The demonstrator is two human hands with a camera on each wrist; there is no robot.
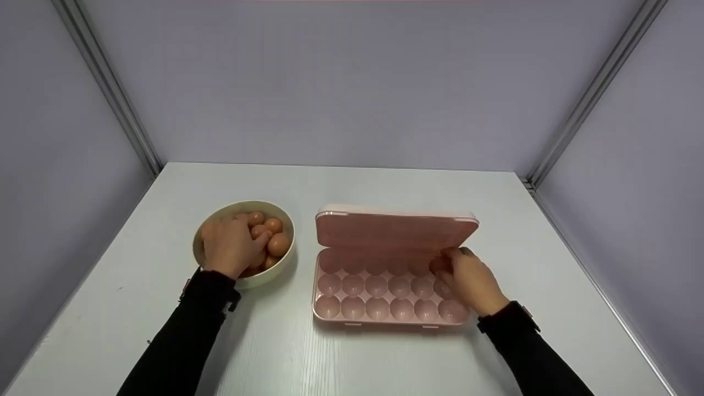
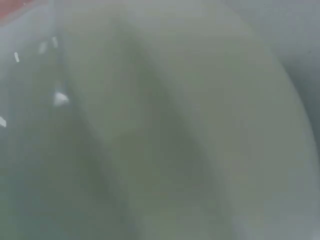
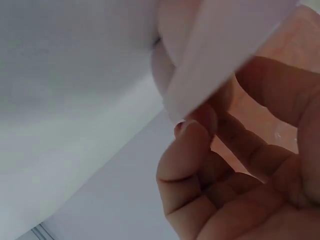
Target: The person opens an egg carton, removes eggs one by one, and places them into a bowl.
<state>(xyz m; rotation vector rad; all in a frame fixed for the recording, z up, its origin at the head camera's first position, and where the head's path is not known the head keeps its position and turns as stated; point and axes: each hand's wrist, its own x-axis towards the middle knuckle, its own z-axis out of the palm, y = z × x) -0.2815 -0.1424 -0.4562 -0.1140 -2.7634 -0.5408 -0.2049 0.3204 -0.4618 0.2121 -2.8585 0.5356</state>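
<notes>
On the left, my left hand (image 1: 230,245) reaches down into a cream bowl (image 1: 289,258) of brown eggs (image 1: 279,245). Its thumb lies against the eggs, while the fingertips are hidden among them; I cannot tell whether they grip one. A pink egg carton (image 1: 352,318) lies to the right of the bowl, its lid (image 1: 396,230) raised at the back. My right hand (image 1: 474,278) is at the carton's back right corner, holding a brown egg (image 1: 439,265) over the rear row of cups. In the right wrist view, the carton's edge (image 3: 220,60) partly covers that egg.
The carton's front cups (image 1: 377,309) hold no eggs. A white table (image 1: 275,352) supports the bowl and carton. Pale panels (image 1: 341,82) enclose the back and both sides, with metal posts (image 1: 110,88) at the rear corners. The bowl's outer wall (image 2: 240,100) fills the left wrist view.
</notes>
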